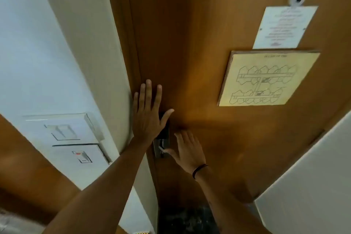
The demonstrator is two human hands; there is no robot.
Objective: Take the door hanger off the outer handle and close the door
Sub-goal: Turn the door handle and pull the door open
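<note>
While splayed, two hands (147, 118) on one door (199, 43).

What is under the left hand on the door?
The left hand lies flat on the door, covering the upper part of a dark lock plate. Its metal lower end shows beside the right hand. No handle or hanger is visible.

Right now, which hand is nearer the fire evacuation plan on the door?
Right. The right hand lies flat on the door below and left of the plan; the left hand presses farther left, by the door's edge.
</note>
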